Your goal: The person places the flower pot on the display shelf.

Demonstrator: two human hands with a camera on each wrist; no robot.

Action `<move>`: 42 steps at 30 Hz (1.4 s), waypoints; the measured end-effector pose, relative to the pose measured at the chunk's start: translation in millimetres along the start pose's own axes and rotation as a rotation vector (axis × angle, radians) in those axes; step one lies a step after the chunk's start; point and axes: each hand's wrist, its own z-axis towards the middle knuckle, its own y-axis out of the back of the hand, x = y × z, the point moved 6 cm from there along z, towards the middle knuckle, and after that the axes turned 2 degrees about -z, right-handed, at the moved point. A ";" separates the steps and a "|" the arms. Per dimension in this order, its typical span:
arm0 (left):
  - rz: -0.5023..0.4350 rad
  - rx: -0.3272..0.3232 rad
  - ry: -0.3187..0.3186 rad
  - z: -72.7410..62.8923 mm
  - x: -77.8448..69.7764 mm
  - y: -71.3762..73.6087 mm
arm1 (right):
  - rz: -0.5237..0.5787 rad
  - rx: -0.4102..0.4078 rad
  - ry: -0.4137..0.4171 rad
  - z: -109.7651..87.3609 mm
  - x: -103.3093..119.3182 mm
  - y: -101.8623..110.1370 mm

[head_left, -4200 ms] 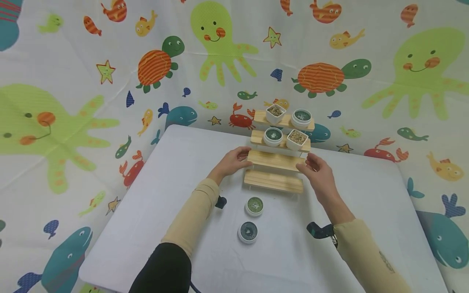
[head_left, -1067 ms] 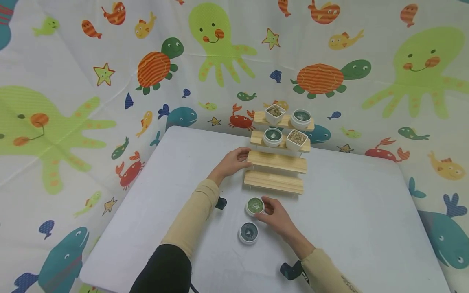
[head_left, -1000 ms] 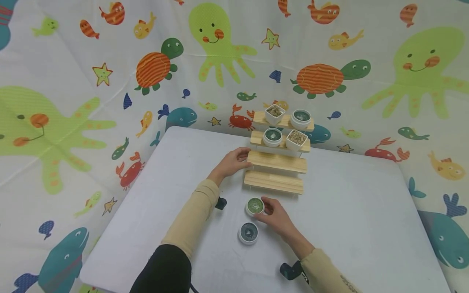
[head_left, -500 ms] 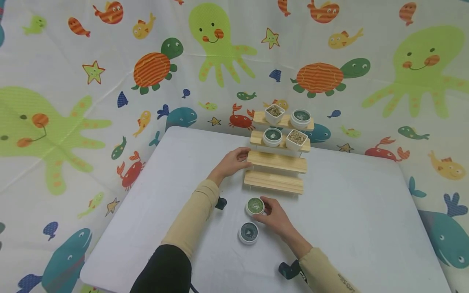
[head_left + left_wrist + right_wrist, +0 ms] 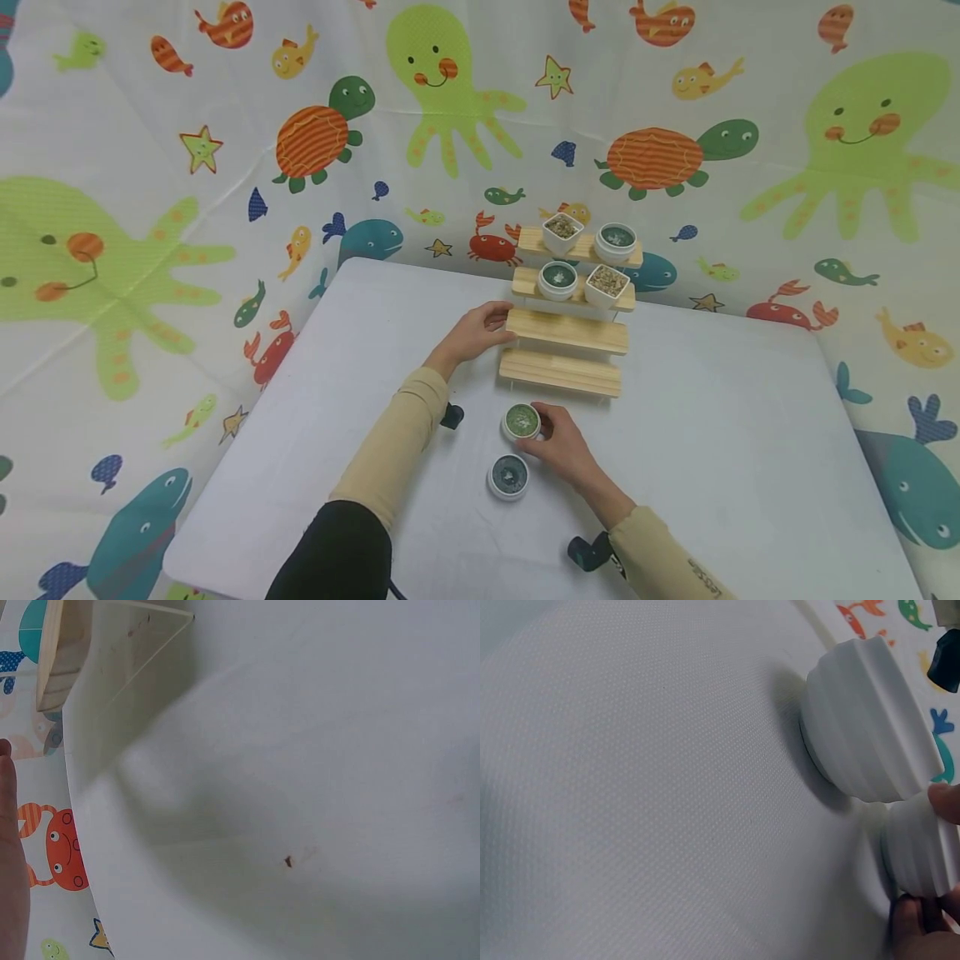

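My left hand point(image 5: 472, 332) holds the left end of a tiered wooden display stand point(image 5: 567, 330), thumb and fingers at the end of its second plank from the front. In the left wrist view, a plank end point(image 5: 64, 656) and part of a finger show at the left edge. My right hand point(image 5: 561, 442) grips the side of a small white bowl point(image 5: 522, 422) with green contents, in front of the stand. The right wrist view shows its ribbed wall point(image 5: 915, 847) between thumb and fingers. Just nearer stands another white bowl point(image 5: 508, 477) with dark grey-green contents.
On the two rear planks stand two square white bowls point(image 5: 607, 286) with brown flaky contents and two round bowls point(image 5: 558, 281) with dark green contents. A white cloth point(image 5: 735, 433) covers the table. Behind hangs a sea-animal curtain point(image 5: 517, 75).
My right hand has left the stand's right end, come down toward me and taken hold of the green bowl. My left hand has stayed at the stand. The bowls have hardly moved.
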 end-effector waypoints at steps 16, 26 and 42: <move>-0.016 0.000 -0.002 1.0 0.9 0.2 | 0.001 -0.025 -0.020 2.4 -3.2 1.7; 0.001 -0.002 -0.002 1.2 1.1 0.9 | 0.050 -0.038 -0.039 1.0 4.6 7.5; -0.015 -0.003 -0.008 0.5 2.0 -0.1 | 0.092 -0.050 -0.058 5.7 22.6 22.1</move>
